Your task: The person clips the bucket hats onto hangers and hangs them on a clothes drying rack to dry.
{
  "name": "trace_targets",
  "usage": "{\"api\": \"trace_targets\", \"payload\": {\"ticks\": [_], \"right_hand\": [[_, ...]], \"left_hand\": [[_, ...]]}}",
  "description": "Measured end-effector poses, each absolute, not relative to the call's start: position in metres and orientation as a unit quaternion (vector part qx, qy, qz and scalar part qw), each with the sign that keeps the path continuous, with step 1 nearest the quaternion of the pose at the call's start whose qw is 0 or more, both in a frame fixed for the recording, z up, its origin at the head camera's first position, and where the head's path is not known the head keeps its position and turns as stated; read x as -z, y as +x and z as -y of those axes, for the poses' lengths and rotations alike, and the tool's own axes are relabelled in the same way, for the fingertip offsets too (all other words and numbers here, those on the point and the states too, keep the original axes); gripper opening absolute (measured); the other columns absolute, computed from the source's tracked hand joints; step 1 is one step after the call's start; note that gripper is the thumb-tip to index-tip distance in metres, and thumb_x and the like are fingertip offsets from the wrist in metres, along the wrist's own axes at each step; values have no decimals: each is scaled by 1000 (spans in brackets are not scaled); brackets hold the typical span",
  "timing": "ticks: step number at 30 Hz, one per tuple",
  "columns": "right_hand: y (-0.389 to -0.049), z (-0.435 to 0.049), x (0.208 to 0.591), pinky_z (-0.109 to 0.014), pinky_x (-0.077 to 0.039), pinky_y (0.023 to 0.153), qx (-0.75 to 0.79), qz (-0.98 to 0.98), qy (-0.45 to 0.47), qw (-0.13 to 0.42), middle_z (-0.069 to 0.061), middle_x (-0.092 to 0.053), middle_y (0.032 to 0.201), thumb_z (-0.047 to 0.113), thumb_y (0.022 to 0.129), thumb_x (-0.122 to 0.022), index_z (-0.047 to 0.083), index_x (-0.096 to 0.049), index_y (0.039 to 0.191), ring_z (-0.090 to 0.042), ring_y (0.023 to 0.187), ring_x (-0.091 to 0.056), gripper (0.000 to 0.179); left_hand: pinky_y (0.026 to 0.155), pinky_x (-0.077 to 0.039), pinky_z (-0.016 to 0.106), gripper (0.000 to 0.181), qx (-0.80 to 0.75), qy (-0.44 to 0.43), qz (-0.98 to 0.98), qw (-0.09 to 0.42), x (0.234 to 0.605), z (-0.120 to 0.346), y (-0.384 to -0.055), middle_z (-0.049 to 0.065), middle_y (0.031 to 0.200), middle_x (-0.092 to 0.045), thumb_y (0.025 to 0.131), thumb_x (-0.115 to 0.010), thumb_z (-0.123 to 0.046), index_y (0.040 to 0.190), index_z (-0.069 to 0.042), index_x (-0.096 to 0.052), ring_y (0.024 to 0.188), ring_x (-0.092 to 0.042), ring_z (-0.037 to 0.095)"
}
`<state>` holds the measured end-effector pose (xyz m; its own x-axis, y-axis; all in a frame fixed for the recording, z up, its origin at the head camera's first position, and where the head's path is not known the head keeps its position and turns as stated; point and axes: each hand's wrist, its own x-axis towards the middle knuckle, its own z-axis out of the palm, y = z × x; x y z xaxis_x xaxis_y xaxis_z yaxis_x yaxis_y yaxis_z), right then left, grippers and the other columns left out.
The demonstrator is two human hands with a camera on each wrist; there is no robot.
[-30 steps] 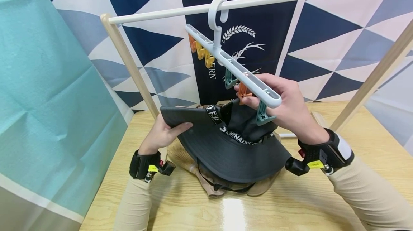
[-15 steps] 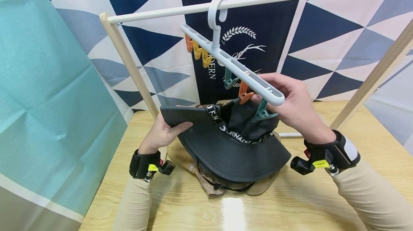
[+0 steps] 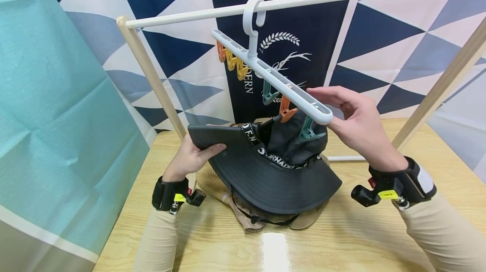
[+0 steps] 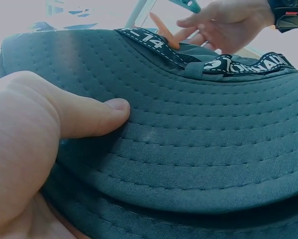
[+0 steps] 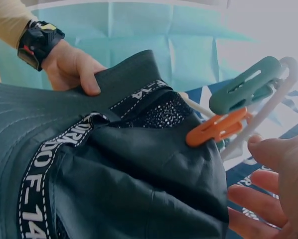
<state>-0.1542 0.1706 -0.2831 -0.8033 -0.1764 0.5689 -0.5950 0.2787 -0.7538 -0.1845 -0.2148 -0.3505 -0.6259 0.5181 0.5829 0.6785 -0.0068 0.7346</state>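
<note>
Wooden table (image 3: 216, 251) runs out in front of the black hat (image 3: 279, 189); tan pieces (image 3: 303, 220) lie under the hat. Left hand (image 3: 190, 158) grips its brim at the left side, thumb on top, probably steadying it below the clips. Right hand (image 3: 357, 124) is released, fingers loose, just right of the hat's crown. Orange clip (image 3: 286, 109) appears to bite the crown, hung from the hanger (image 3: 252, 57) above the hat. Versus half a second ago: right hand has moved off the clip; hat and left hand unchanged.
</note>
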Motion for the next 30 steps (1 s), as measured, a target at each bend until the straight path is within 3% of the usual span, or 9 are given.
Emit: {"api": "trace_targets", "payload": {"ticks": [3,8,11,16,30], "right_hand": [[-154,-174,285,-12,-55,104,-552,770,249,201,18,-83,132,-11,100,-75,3,-74,145,1,128,-75,47],[-156,-180,287,-16,-53,113,-610,724,260,193,4,-85,132,-15,101,-71,-3,-73,143,-7,131,-76,44],[-155,-184,286,-16,-56,109,-636,703,259,186,-2,-86,132,-14,102,-70,-6,-72,143,-10,128,-77,42],[-152,-189,286,-15,-62,98,-656,685,262,179,-3,-85,134,-13,103,-70,-8,-70,144,-9,126,-79,42],[-132,-184,276,-17,-61,104,-656,675,262,212,-8,-84,136,-15,101,-69,-11,-68,144,-13,128,-79,43]], "left_hand": [[92,-66,22,30,565,-425,703,72,350,215,-184,-27,125,-78,96,-67,22,125,23,-68,107,-79,-3],[91,-66,22,29,566,-419,706,71,350,215,-184,-27,124,-79,95,-67,22,124,23,-69,105,-79,-3],[90,-66,21,29,566,-418,707,71,350,215,-183,-27,123,-79,95,-67,22,123,23,-69,104,-80,-3],[90,-66,22,28,564,-421,707,72,350,216,-184,-27,123,-78,96,-67,21,124,23,-69,105,-79,-3],[92,-65,21,29,560,-427,706,75,349,214,-184,-28,126,-78,95,-67,22,125,24,-69,107,-78,-4]]}}
